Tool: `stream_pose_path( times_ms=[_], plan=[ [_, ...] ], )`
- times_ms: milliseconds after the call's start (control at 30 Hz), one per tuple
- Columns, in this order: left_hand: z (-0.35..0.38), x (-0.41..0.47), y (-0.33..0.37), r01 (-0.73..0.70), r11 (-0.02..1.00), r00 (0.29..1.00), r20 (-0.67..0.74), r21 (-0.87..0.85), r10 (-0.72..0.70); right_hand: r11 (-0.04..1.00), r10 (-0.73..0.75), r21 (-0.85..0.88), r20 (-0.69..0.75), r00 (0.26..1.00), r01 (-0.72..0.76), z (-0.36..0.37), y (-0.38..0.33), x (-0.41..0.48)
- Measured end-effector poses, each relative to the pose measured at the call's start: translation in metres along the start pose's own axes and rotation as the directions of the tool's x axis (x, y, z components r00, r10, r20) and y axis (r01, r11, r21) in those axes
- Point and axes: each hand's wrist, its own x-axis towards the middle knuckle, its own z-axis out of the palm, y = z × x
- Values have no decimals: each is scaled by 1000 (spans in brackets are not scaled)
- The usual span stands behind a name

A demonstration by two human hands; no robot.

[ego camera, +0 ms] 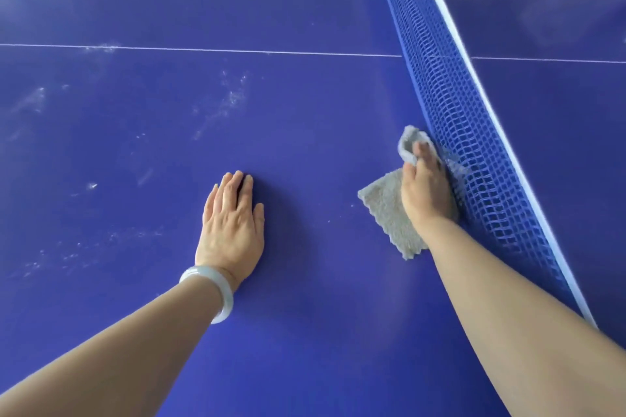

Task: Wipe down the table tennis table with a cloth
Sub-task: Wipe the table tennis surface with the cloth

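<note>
The blue table tennis table [305, 118] fills the view. A grey fluffy cloth [386, 210] lies flat on it right beside the foot of the net. My right hand [423, 186] presses on the cloth, fingers curled over its bunched far end, with the hand's outer edge against the net. My left hand [233, 220] rests palm down on the bare table surface to the left, fingers together, holding nothing. A pale bangle sits on the left wrist.
The blue mesh net [474, 152] with a white top band runs diagonally from top centre to lower right. A thin white centre line [203, 50] crosses the table. Whitish dusty smears [233, 95] mark the surface at left and centre.
</note>
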Motion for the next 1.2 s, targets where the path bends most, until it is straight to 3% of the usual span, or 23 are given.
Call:
stream_pose_path(
  times_ms=[67,100,167,233,267,300,367,400,467,533,567,633,700,733,767,800,900,967,1000,1067,1133,1200],
  plan=[
    [0,2,0,-8,1000,1000,15,6,8,973,-215,-73,53,975,218,14,-22,-13],
    [-2,3,1,-10,1000,1000,16,10,10,923,-363,-100,95,927,372,23,-29,-32],
    [-5,3,3,-7,1000,1000,28,27,6,772,-587,-131,226,777,622,31,-24,-77],
    [-6,2,3,-2,999,999,41,38,1,645,-680,-146,337,651,750,22,0,-89],
    [-5,1,2,3,999,999,44,44,-5,647,-668,-183,334,666,740,15,14,-79],
    [-5,2,2,8,999,999,43,50,-10,693,-616,-253,277,737,675,8,26,-62],
    [-5,2,2,8,998,999,42,62,-11,853,-369,-345,132,920,391,-5,36,-21],
    [-5,2,3,4,998,999,46,69,-8,906,-228,-352,68,971,237,-6,30,-3],
    [-5,2,3,4,997,998,55,78,-8,949,-63,-310,-23,998,52,6,-4,9],
    [-7,2,3,2,997,998,55,82,-6,948,-179,-263,25,984,179,28,-45,-14],
    [-8,2,3,-3,997,999,54,80,-1,910,-329,-235,88,940,341,41,-61,-39],
    [-9,2,3,-12,997,999,54,76,8,741,-605,-174,246,757,649,58,-66,-108],
    [-8,2,3,-13,997,998,59,70,9,591,-728,-122,345,593,797,50,-43,-147],
    [-8,2,2,-9,998,998,60,65,5,558,-744,-115,370,556,822,41,-27,-142],
    [-7,1,1,-3,998,998,61,61,-1,560,-742,-152,346,575,814,32,-12,-127],
    [-7,2,2,0,998,998,62,60,-4,608,-704,-221,294,646,763,24,2,-105],
    [-7,2,2,-3,998,998,65,62,-1,861,-328,-380,89,940,337,8,10,-31],
    [-6,3,2,-5,998,997,72,59,0,940,-116,-321,20,993,116,20,-19,-22],
    [-7,2,2,-6,998,997,78,56,2,944,-126,-305,23,992,127,30,-36,-34],
    [-8,2,2,-13,998,997,80,54,9,872,-389,-297,66,919,390,54,-58,-85],
    [-8,3,3,-12,999,997,78,46,8,698,-639,-224,235,733,680,60,-50,-156],
    [-8,3,3,-4,999,997,75,38,1,595,-707,-177,349,615,784,42,-15,-179]
  ],
)
